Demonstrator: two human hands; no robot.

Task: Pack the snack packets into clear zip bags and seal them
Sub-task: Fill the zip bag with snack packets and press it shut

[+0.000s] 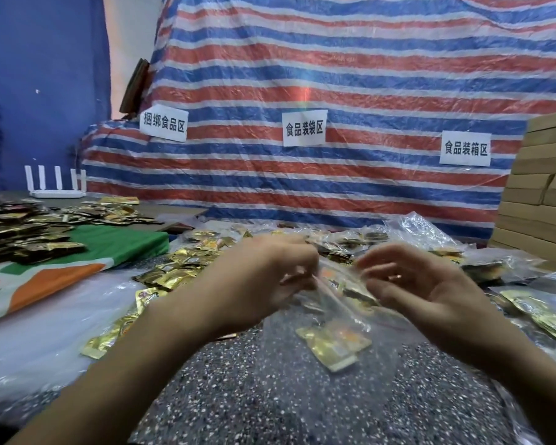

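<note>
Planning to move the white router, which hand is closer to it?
Left. The left hand, pinching the zip bag, is right of the router and nearer the camera; the right hand is even farther right.

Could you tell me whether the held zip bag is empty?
Not empty: gold snack packets show through the clear zip bag, near its bottom.

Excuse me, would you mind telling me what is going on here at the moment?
A person is bagging snacks. The left hand pinches the top of a clear zip bag, and the right hand is at its mouth, its grip blurred. Gold snack packets already lie inside. Loose packets and filled bags lie on the table beyond.
</note>
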